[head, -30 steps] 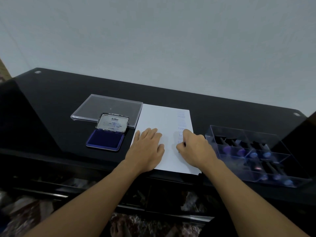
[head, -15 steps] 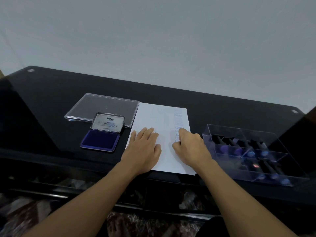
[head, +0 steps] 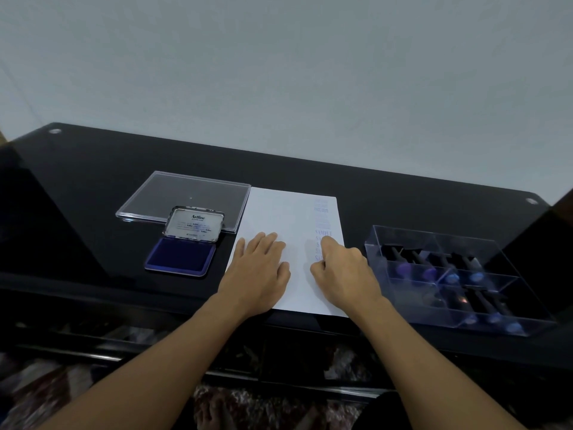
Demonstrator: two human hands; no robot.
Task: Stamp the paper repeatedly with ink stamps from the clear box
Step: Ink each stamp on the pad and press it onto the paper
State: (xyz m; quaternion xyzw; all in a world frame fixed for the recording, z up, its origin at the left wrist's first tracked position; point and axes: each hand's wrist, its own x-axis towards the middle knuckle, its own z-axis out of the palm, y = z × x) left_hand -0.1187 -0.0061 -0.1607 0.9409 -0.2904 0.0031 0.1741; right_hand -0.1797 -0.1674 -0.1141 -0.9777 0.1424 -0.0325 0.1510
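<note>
A white sheet of paper (head: 285, 218) lies on the black glass table (head: 93, 187), with a column of blue stamp marks (head: 322, 221) down its right side. My left hand (head: 260, 271) rests flat on the sheet's lower left part. My right hand (head: 344, 271) has its fingers curled round a stamp pressed onto the paper at the lower end of the column; the stamp itself is hidden inside the fist. To the right stands the clear box (head: 403, 240) holding several black stamps with blue ends (head: 434, 268).
An open blue ink pad (head: 181, 256) with its lid raised lies left of the paper. Behind it lies the clear box lid (head: 186, 190). The table's front edge runs just below my wrists. A pale wall rises behind the table.
The view has shifted slightly. My right hand stays at the stamped column and has barely moved; my left hand remains flat on the paper.
</note>
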